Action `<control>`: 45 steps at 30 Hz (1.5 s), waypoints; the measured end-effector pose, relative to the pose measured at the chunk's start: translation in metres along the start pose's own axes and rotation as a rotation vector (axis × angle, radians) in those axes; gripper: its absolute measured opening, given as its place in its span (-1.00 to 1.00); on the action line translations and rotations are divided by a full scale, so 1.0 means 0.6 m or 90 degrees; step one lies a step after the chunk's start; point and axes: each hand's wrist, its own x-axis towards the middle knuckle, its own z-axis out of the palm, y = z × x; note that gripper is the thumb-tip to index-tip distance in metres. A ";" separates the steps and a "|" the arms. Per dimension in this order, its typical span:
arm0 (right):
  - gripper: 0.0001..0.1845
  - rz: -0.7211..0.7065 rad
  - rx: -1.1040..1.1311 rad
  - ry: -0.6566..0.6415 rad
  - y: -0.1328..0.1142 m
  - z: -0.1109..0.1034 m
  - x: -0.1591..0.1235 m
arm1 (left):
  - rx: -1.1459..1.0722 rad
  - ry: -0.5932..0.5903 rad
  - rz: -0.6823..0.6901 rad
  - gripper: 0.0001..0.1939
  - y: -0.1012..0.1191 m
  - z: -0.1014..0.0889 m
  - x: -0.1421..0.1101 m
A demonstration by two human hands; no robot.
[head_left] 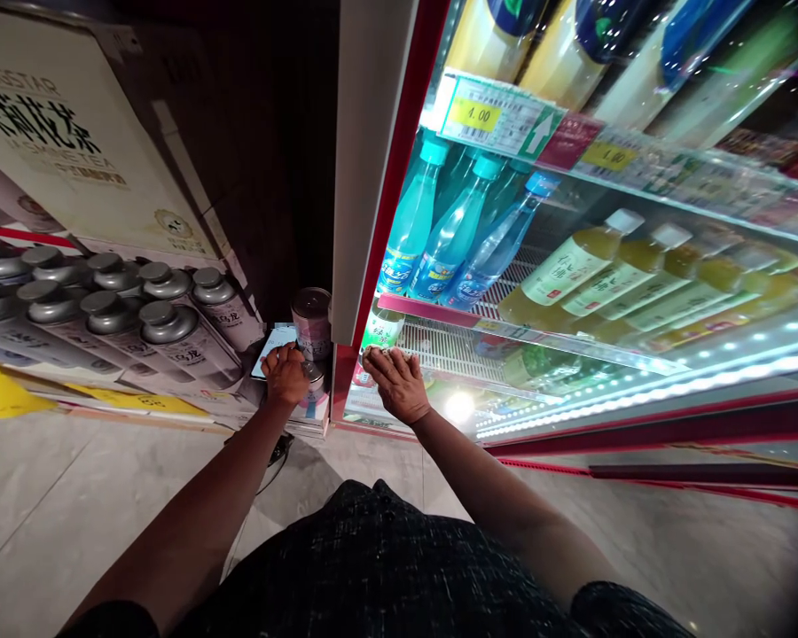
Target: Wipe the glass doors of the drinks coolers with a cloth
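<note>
My left hand (285, 377) is closed, its fingers bent over the lower right edge of a phone (276, 344) with a lit screen. Just behind it stand drink cans (312, 310), stacked beside the fridge frame. My right hand (397, 383) is at the left end of a lit fridge, back upward, fingers stretched out. Its fingertips lie at a bottle with a green and white label (381, 326); whether they touch it I cannot tell. The palm is hidden.
Blue bottles (412, 213) and yellow tea bottles (572, 261) fill the shelf above my right hand, under a price strip (498, 115). Several grey-topped cans (173, 332) stand at left, beside a tea carton (73, 133). A red-edged fridge frame (372, 177) separates both sides.
</note>
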 end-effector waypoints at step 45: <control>-0.16 -0.273 0.141 -0.107 0.040 0.066 -0.002 | -0.269 0.002 0.074 -0.22 0.183 0.114 -0.182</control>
